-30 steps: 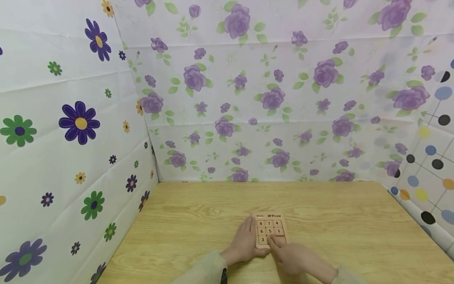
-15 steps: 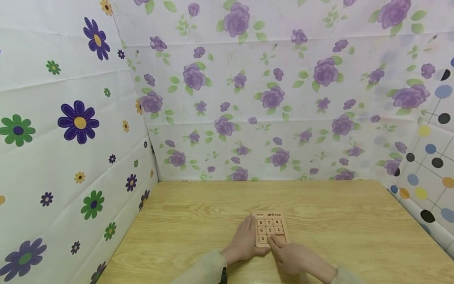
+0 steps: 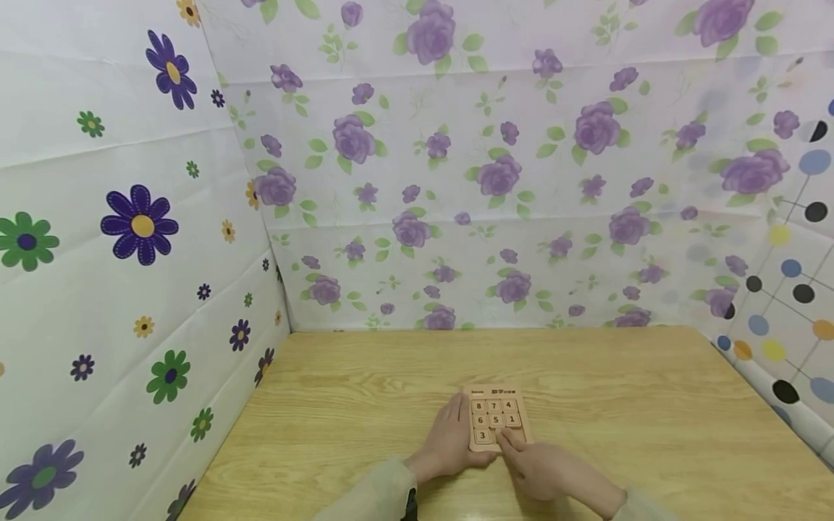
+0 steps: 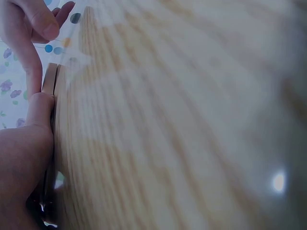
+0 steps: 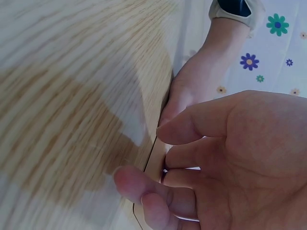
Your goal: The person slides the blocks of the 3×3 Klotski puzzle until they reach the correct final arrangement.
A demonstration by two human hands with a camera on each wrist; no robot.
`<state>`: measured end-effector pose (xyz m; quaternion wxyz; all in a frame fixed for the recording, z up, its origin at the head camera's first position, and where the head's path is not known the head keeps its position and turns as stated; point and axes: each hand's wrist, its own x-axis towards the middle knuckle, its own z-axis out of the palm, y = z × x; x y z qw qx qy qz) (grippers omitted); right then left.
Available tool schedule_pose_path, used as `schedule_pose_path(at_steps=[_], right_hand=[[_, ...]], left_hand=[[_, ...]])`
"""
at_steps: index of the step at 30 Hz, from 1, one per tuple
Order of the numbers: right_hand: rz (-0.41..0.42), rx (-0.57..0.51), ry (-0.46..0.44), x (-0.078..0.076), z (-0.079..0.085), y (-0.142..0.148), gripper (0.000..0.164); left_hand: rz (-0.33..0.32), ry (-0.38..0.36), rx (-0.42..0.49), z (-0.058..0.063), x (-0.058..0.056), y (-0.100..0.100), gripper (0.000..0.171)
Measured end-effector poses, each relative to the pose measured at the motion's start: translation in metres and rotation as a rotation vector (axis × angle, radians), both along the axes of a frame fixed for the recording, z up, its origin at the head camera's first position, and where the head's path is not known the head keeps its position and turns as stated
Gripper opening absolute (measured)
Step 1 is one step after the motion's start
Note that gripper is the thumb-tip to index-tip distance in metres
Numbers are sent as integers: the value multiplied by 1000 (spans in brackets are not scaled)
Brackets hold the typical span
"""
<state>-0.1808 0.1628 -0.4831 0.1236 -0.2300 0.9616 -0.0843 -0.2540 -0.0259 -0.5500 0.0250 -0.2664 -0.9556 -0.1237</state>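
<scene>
A wooden number slide puzzle (image 3: pixel 494 391) lies flat on the table, with tiles 8, 7, 4 on top, 6, 5, 1 in the middle and 3 at lower left. My left hand (image 3: pixel 446 441) rests along its left side, fingers straight, thumb at the near edge. In the left wrist view that thumb (image 4: pixel 41 110) presses the puzzle's side. My right hand (image 3: pixel 544 469) reaches in from the lower right, two fingertips touching the bottom row right of the 3 and hiding part of it. Seen from the right wrist, its palm (image 5: pixel 259 143) faces the camera, thumb and fingers apart.
The wood-grain table (image 3: pixel 365 376) extends around both hands. Behind it hangs a cloth with purple roses (image 3: pixel 498 174); a daisy-patterned cloth (image 3: pixel 215 166) stands left and a dotted one (image 3: pixel 798 318) right. A watch (image 5: pixel 235 7) sits on the left wrist.
My right fingertips have slid slightly to the right along the puzzle's bottom row. The left hand keeps its place on the puzzle, and the head view has shifted a little.
</scene>
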Motion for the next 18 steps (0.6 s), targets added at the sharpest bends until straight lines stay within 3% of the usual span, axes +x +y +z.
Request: schedule_pose_path(at_steps=[18], right_hand=[[-33, -1, -44, 0, 4, 8, 58]], left_hand=[[16, -15, -4, 2, 3, 0, 118]])
